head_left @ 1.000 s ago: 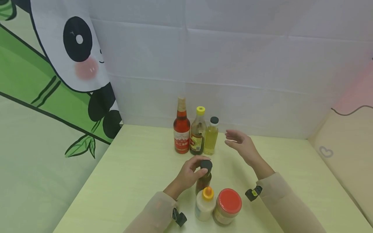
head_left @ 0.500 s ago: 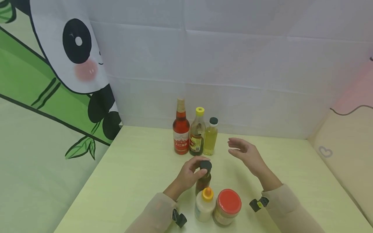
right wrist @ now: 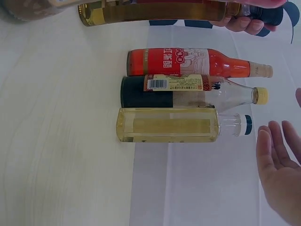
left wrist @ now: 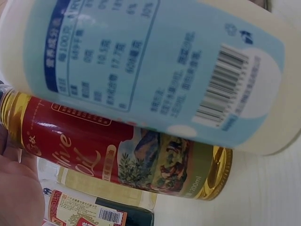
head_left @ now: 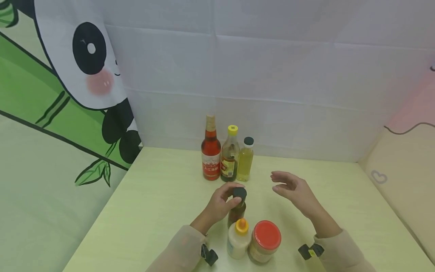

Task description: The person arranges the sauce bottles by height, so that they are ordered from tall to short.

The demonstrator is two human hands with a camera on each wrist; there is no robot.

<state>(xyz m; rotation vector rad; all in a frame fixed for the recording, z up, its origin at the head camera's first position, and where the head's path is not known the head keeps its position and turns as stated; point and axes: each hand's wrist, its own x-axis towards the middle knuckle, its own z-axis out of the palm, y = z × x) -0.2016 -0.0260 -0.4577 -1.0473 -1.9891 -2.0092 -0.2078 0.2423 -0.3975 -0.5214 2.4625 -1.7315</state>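
My left hand (head_left: 217, 206) holds an olive oil bottle (head_left: 236, 216) by its black cap, thumb on the near side and fingers round the far side. The bottle stands upright; its red label (left wrist: 94, 146) shows in the left wrist view. A white squeeze bottle (head_left: 238, 244) with an orange-yellow tip stands just in front, hiding its lower part. My right hand (head_left: 295, 192) hangs in the air to the right, fingers loosely bent and holding nothing. Nearest to it is a slim bottle of pale yellow oil (head_left: 244, 164) with a dark cap.
A red vinegar bottle (head_left: 211, 160) and a yellow-capped bottle of dark liquid (head_left: 229, 160) stand in a row with the pale oil near the back wall. A red-lidded jar (head_left: 267, 236) sits right of the squeeze bottle. The pale table (head_left: 163, 189) meets a printed cloth at left.
My right hand has drawn back from beside the rear bottles, toward me and to the right. The left hand keeps its hold on the olive oil bottle, and the bottles stay put.
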